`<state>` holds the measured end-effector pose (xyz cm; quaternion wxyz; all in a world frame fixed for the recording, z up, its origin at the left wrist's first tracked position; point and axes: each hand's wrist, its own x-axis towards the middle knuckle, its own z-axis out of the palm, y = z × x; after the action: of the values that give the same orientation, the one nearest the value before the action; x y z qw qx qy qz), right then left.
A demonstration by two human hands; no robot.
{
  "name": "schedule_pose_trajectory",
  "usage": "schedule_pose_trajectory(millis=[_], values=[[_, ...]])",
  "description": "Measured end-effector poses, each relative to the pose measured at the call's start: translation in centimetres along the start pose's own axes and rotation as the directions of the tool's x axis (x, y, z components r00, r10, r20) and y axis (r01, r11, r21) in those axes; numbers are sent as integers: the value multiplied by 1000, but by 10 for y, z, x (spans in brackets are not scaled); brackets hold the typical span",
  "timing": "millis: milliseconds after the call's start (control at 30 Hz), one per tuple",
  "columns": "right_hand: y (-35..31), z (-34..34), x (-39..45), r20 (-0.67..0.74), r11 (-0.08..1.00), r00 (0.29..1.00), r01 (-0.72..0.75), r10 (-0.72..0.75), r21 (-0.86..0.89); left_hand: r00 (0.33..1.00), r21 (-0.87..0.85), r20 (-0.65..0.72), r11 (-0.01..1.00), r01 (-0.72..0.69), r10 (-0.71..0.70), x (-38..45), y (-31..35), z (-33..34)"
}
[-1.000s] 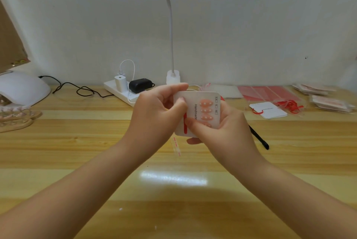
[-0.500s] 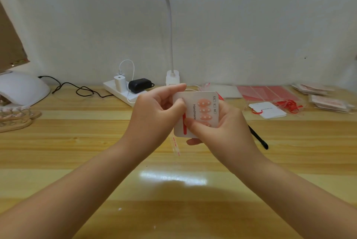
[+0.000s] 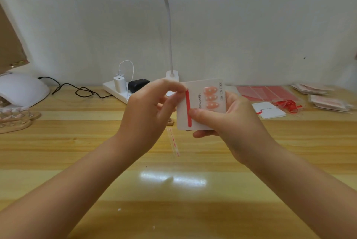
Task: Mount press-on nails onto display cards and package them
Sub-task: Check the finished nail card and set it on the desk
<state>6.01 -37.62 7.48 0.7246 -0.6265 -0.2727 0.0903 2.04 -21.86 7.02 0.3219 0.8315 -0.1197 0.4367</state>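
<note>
1. Your right hand (image 3: 233,122) grips the white display card (image 3: 201,105) above the wooden table (image 3: 96,142), thumb pressed on its face, fingers curled behind.
2. The card stands turned sideways: "Handmade" printed down the middle, three pink press-on nails (image 3: 211,97) with pale dots in a column beside it.
3. A red strip (image 3: 188,109) runs along the card's left edge.
4. Your left hand (image 3: 152,111) pinches the strip's top end between thumb and forefinger.
</note>
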Motion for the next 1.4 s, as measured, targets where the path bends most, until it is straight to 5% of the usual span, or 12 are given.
schedule_pose_trajectory(millis=[500,1200,1400], values=[[-18,-11,4,99,983,993,-48,66,-176,984,-64,154,995,-78,87,4,-10,-6],[-17,-15,6,117,987,988,-81,97,-139,996,-186,91,982,17,0,0,-4,-4],[-18,-15,7,128,990,985,-102,115,-99,976,-19,-25,976,-215,214,-4,-11,-1]])
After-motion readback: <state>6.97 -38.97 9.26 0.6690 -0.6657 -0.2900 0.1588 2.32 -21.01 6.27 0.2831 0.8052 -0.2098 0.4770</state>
